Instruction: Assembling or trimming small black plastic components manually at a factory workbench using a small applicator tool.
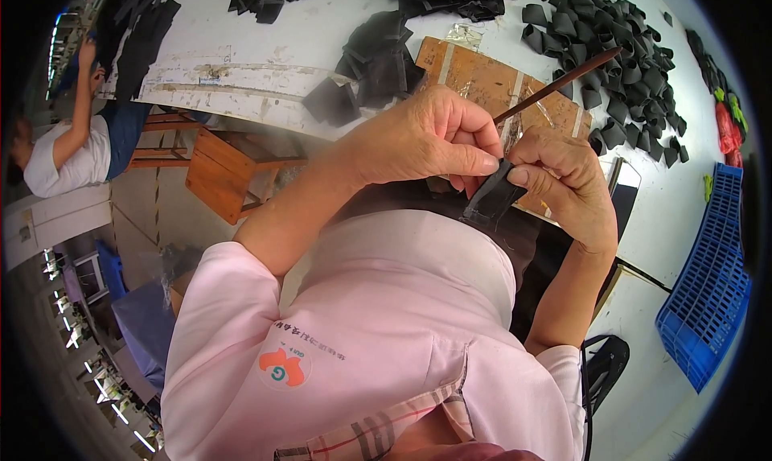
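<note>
Both hands meet in front of my body around a small black fabric piece [498, 195]. My left hand [446, 139] pinches its upper edge between thumb and fingers. On the other side, my right hand [567, 175] grips the same piece, thumb against it. A thin dark brown stick [559, 85] slants up to the right from between the hands; its lower end is hidden behind fingers, so I cannot tell which hand holds it. Beneath the hands lies a brown board [470, 71] with strips of clear tape.
Flat black fabric pieces [374, 63] lie on the white table [273, 55] left of the board. Many curled black pieces [619, 75] are heaped at the right. A blue plastic basket [708, 276] stands far right. A wooden stool [225, 171] and another person [72, 147] are at left.
</note>
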The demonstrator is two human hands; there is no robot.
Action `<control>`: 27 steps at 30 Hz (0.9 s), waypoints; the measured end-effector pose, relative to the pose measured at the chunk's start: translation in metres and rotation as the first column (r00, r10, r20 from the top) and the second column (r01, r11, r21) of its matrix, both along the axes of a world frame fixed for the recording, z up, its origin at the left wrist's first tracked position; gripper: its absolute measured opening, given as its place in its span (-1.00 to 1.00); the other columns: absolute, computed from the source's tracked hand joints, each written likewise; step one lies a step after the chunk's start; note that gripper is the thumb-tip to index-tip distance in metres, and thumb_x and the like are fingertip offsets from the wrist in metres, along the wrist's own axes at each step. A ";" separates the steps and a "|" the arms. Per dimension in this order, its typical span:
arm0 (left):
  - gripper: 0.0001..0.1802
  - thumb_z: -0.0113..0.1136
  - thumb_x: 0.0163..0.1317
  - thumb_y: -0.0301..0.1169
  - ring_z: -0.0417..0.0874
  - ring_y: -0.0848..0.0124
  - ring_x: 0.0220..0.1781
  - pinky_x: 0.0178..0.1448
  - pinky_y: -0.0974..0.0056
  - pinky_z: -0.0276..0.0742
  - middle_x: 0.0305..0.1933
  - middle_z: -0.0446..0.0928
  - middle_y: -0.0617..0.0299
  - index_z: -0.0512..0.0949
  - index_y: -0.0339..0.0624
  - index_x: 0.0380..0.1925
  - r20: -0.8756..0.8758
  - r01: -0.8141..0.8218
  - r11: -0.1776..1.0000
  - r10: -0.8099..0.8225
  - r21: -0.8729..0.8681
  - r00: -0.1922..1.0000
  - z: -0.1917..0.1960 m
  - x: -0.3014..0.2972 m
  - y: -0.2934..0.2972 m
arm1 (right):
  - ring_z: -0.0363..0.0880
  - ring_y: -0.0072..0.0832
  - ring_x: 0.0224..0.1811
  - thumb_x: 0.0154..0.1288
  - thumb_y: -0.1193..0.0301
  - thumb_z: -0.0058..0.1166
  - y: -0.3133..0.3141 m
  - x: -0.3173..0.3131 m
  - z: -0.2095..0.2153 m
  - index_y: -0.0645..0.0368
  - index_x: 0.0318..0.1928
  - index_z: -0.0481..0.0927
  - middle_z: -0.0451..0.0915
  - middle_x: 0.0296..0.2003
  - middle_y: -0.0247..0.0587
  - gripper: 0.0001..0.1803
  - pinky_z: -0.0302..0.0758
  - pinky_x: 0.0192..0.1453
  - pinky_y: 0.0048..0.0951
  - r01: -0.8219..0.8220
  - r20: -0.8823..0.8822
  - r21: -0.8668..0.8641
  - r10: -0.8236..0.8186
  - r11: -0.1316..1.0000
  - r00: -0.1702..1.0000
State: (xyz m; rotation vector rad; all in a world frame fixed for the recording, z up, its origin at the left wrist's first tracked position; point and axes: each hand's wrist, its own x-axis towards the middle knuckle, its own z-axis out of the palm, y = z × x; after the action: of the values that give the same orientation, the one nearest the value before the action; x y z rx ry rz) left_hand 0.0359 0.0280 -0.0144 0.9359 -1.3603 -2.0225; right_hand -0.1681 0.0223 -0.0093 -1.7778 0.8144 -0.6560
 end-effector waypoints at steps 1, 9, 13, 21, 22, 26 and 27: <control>-0.89 0.17 0.04 -0.49 0.49 0.62 -0.51 -0.36 0.54 0.42 -0.53 0.49 0.31 0.51 -0.34 -0.46 0.004 -0.001 1.000 0.001 0.007 1.000 0.000 0.000 0.000 | 0.40 -0.52 -0.57 -0.01 0.55 0.13 0.000 0.000 0.000 0.33 -0.47 0.50 0.47 -0.56 -0.25 -0.90 0.33 -0.48 -0.56 -0.009 -0.004 0.021 0.009 1.000 1.000; -0.92 0.12 0.10 -0.51 0.52 0.58 -0.48 -0.34 0.51 0.49 -0.52 0.51 0.25 0.49 -0.34 -0.46 -0.159 -0.148 0.987 0.157 0.069 0.975 -0.011 -0.005 0.007 | 0.41 -0.50 -0.59 -0.01 0.58 0.11 0.010 0.022 -0.006 0.31 -0.48 0.48 0.45 -0.59 -0.23 -0.93 0.34 -0.49 -0.55 0.316 -0.049 -0.119 -0.323 0.941 0.945; -0.91 0.07 0.14 -0.50 0.53 0.56 -0.46 -0.32 0.49 0.52 -0.49 0.51 0.22 0.47 -0.32 -0.44 -0.068 -0.304 0.949 0.299 -0.080 0.952 -0.017 -0.016 0.010 | 0.38 -0.50 -0.62 0.02 0.58 0.09 0.015 0.028 -0.023 0.30 -0.47 0.47 0.44 -0.60 -0.23 -0.93 0.31 -0.52 -0.55 0.507 -0.002 -0.276 -0.528 0.816 0.849; -0.93 0.07 0.08 -0.53 0.52 0.47 -0.49 -0.39 0.41 0.47 -0.48 0.48 0.20 0.45 -0.33 -0.44 0.235 -0.473 0.740 0.627 -0.478 0.743 -0.073 -0.024 0.012 | 0.29 -0.69 -0.62 0.17 0.50 0.01 0.016 0.011 -0.064 0.32 -0.43 0.48 0.43 -0.65 -0.34 -0.89 0.28 -0.55 -0.60 0.636 0.023 0.128 -0.643 0.761 0.765; -0.92 0.10 0.02 -0.52 0.51 0.34 -0.55 -0.43 0.32 0.45 -0.49 0.46 0.15 0.46 -0.31 -0.48 0.293 -0.413 0.692 0.662 -0.592 0.690 -0.075 -0.025 0.013 | 0.29 -0.69 -0.62 0.17 0.50 0.01 0.018 0.013 -0.064 0.32 -0.43 0.48 0.43 -0.65 -0.34 -0.89 0.28 -0.55 -0.60 0.633 0.023 0.131 -0.641 0.763 0.767; -0.84 0.16 0.01 -0.51 0.51 0.29 -0.46 -0.35 0.27 0.45 -0.41 0.45 0.14 0.44 -0.31 -0.39 0.408 -0.127 0.549 0.737 -0.826 0.539 -0.090 -0.037 0.007 | 0.31 -0.67 -0.62 0.16 0.46 0.04 0.027 0.017 -0.068 0.32 -0.40 0.50 0.45 -0.63 -0.33 -0.86 0.31 -0.52 -0.61 0.615 -0.057 0.158 -0.615 0.772 0.787; -0.84 0.16 -0.01 -0.52 0.50 0.21 -0.45 -0.33 0.21 0.44 -0.39 0.44 0.11 0.46 -0.30 -0.39 0.492 -0.084 0.620 0.692 -0.780 0.528 -0.091 -0.038 0.005 | 0.33 -0.64 -0.62 0.14 0.46 0.06 0.029 0.019 -0.067 0.33 -0.39 0.50 0.45 -0.64 -0.31 -0.86 0.33 -0.51 -0.59 0.618 -0.079 0.087 -0.613 0.781 0.786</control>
State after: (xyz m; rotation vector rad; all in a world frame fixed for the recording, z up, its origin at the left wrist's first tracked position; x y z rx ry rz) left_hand -0.0022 0.0326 -0.1058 1.6338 -1.8441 -0.5401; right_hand -0.1490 0.0509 -0.0766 -1.4129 1.4679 -0.9733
